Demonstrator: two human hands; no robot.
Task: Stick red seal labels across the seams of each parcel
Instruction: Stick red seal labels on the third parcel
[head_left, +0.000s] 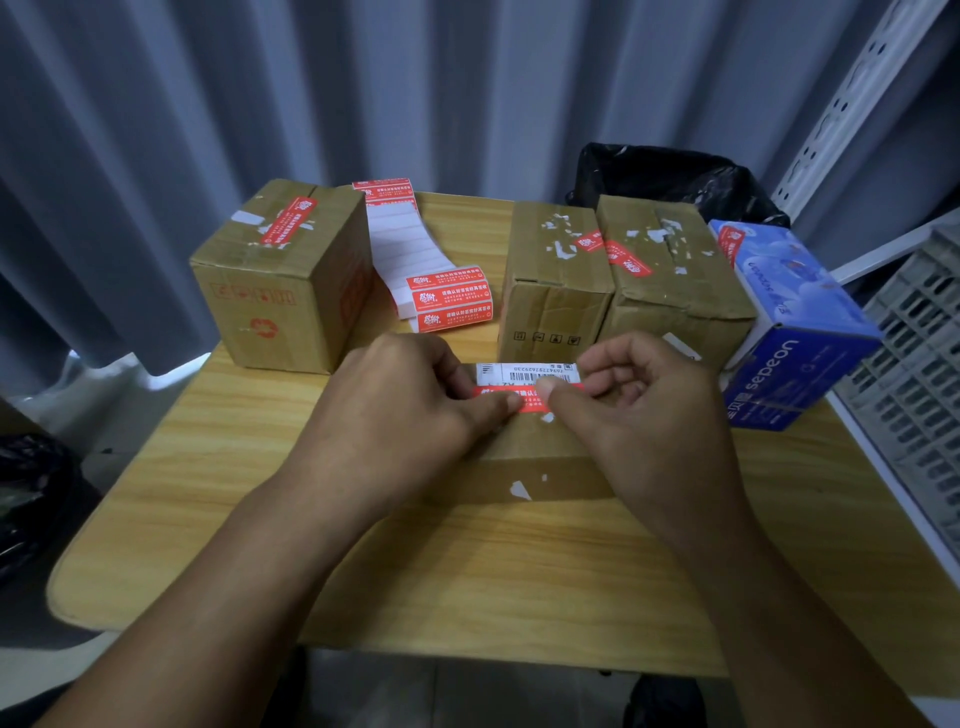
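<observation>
A flat cardboard parcel (540, 467) lies on the wooden table (415, 571) in front of me, with a white shipping label (524, 370) at its far edge. A red seal label (530, 397) lies across its top. My left hand (410, 410) holds the label's left end, thumb flat on it. My right hand (634, 415) pinches the right end, thumb tip on top and fingers curled. Much of the label is hidden under both thumbs.
A fan-fold strip of red labels (449, 299) lies at the back. A tall box (280, 291) on the left carries a seal. Two boxes (556, 270) (670, 275) and a blue carton (795, 322) stand on the right. Behind them sits a black bag (670, 176), with a grey crate (919, 353) beside the table.
</observation>
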